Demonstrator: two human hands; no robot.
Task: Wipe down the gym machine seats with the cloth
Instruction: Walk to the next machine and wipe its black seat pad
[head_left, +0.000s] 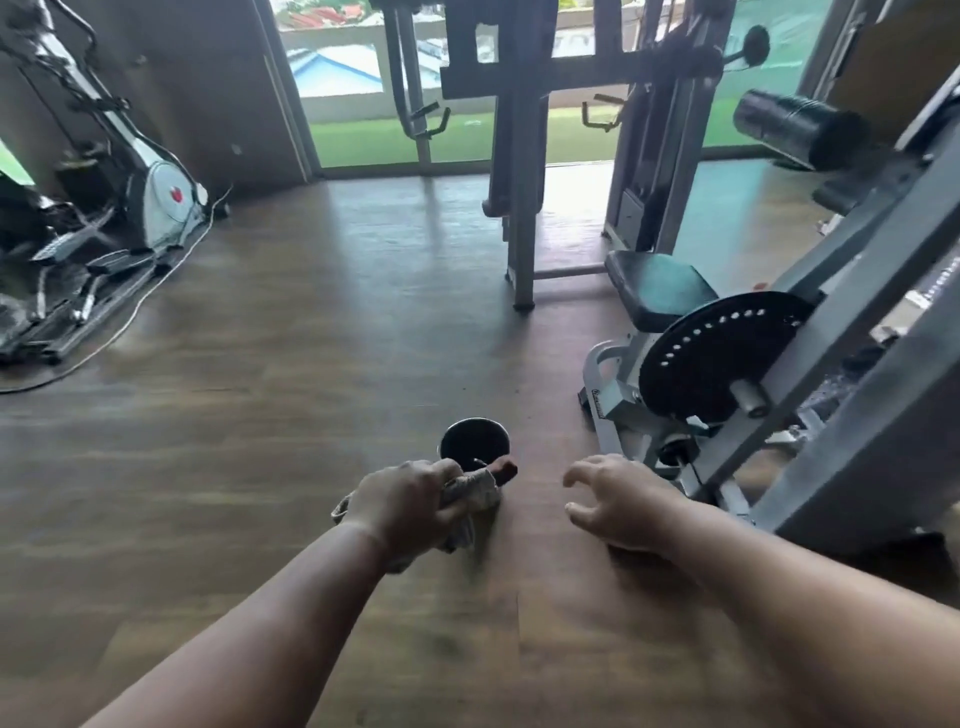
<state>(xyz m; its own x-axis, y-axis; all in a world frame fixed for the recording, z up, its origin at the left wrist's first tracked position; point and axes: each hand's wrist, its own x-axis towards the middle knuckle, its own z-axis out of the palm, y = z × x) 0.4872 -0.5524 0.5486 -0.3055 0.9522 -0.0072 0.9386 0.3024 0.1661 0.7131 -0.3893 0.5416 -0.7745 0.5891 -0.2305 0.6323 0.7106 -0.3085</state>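
Left hand (410, 506) has a tight grip on a crumpled whitish-grey cloth (470, 493), fingers curled right round it, with a bit of fabric hanging out below the fist. Right hand (618, 501) is holding nothing, fingers spread and loosely hooked in the air over the brown wood-look floor (260, 415). Just beyond the left hand sits a small round dark metal cup (474, 441) on the floor (can't tell what's in it, it just looks dark). The black padded machine seat (657, 288) is further off to the right, well apart from the cloth, next to a black round perforated plate (719, 356) on the grey steel machine frame (857, 332). A white and grey elliptical trainer (130, 176) stands off at the far left by the wall.
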